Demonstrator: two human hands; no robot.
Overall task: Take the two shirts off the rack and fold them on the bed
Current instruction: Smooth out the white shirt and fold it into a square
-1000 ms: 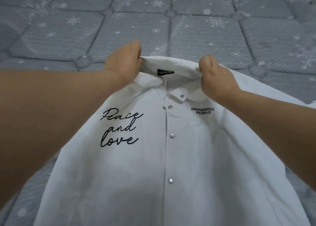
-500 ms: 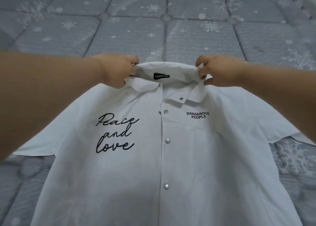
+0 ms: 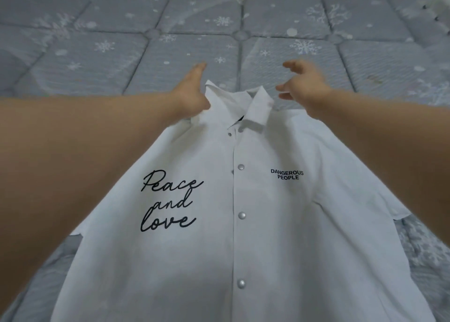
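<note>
A white shirt (image 3: 243,224) carries black script lettering reading "Peace and love" (image 3: 170,201) on one chest panel and small black block capitals, "DANGEROUS PEOPLE" (image 3: 287,174), on the other. Silver snap buttons (image 3: 241,215) run down its front. The bed (image 3: 121,61) beneath is grey-blue, quilted in squares and scattered with white snowflakes and dots.

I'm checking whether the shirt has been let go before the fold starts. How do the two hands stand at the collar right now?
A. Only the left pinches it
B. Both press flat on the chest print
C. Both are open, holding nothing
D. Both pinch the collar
C: the left hand and right hand have spread, relaxed fingers beside the collar of the white shirt, which lies face up on the bed.
</note>
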